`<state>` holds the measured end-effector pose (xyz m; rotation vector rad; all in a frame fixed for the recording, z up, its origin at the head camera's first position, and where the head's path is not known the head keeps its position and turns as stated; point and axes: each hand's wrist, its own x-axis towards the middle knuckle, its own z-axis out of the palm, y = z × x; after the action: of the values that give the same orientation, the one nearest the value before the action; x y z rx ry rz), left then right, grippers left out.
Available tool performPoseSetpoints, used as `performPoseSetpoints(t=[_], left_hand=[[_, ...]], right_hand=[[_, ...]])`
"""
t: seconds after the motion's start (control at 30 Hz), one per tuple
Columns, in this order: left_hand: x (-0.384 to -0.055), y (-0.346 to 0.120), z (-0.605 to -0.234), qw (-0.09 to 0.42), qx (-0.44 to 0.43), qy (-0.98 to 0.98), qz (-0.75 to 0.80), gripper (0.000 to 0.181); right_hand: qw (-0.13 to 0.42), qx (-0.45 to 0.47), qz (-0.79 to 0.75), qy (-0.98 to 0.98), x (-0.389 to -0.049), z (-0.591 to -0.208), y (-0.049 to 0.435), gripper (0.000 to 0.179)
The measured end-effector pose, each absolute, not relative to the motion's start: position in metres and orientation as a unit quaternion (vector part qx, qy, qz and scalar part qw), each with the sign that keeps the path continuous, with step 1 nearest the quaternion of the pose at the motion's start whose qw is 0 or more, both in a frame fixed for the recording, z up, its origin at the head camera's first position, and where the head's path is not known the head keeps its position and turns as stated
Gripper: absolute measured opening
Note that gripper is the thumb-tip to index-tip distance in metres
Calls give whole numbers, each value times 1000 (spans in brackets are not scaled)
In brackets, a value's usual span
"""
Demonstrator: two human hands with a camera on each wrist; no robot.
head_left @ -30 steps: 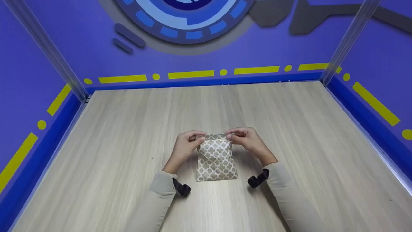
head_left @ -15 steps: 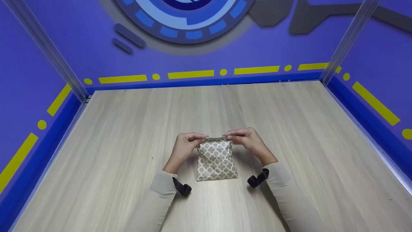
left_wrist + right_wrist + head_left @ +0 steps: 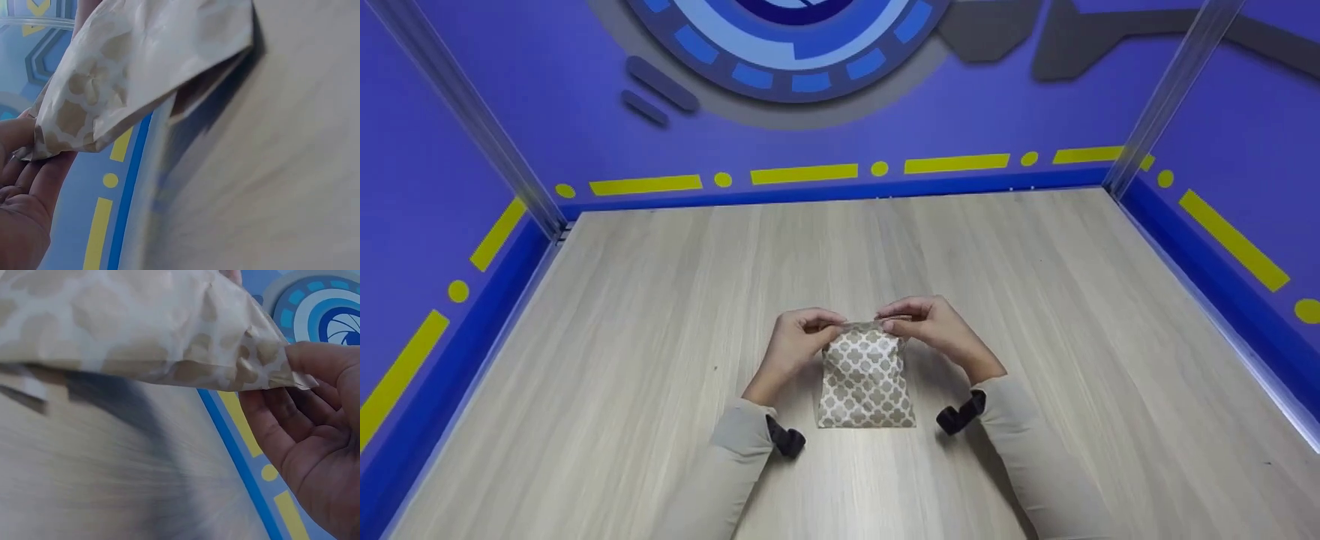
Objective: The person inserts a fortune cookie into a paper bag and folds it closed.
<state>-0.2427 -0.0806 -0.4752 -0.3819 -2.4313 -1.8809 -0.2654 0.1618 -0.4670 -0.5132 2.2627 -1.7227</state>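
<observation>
A small paper bag (image 3: 866, 379) with a beige-and-white quatrefoil print stands between both hands, its base near the wooden table. My left hand (image 3: 797, 341) pinches the bag's upper left corner between thumb and fingers. At the upper right corner, my right hand (image 3: 936, 328) does the same. The left wrist view has the creased side of the bag (image 3: 84, 95) with the left thumb and fingers around its corner. From the right wrist, the bag's corner (image 3: 270, 363) sits between thumb and fingers. The top edge looks folded down; the inside is hidden.
The pale wood-grain table (image 3: 660, 285) spreads around the bag. Blue-purple panels (image 3: 547, 97) with yellow dashes enclose its back and sides, joined by metal posts (image 3: 1174, 90). A black strap device (image 3: 786, 439) is on each wrist, over beige sleeves.
The strip along the bag's top has folded down, so the bag looks shorter at the top. Its bottom edge has shifted slightly toward me. The right fingertips have moved a little inward.
</observation>
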Motion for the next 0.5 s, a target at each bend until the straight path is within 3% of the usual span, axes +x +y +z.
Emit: performPoseSetpoints(t=[0.13,0.5], left_hand=[[-241,-77,-476,36,-143,-800,-582,9],[-244,-71,-470,69,-212,-829,-513,5]], right_hand=[[120,-225,-543,800,-264,-463,153,34],[65,-304,-417,854,-263,-449,130,12]])
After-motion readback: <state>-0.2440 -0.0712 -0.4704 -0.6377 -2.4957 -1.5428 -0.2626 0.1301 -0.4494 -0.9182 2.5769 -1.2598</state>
